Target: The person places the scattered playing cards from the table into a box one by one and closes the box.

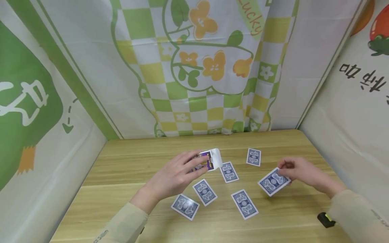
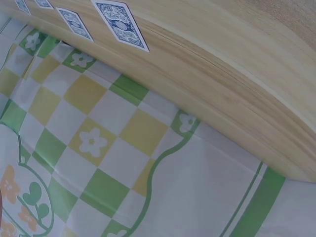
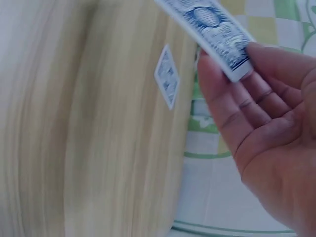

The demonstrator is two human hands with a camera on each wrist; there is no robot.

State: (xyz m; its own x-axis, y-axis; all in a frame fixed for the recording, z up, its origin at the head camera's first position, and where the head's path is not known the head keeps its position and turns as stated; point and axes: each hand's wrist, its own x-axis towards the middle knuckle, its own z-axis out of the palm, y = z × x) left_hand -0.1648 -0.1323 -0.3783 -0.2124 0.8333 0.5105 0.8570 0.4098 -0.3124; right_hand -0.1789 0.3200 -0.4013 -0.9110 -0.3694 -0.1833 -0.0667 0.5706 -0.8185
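Note:
My right hand pinches a thin stack of blue-backed playing cards at one corner, thumb on top, above the right part of the table. In the right wrist view, my right hand holds the cards between thumb and fingers, showing a white edge. My left hand lies over a purple card box, its fingers across the face and along the sides. The box's white flap stands open to the right. The thumb side is partly hidden, and the left wrist view misses this grip.
Several single cards lie face down on the wooden table: one near the box, one at the back, others toward the front. A small black object sits by the right sleeve. A patterned curtain hangs behind.

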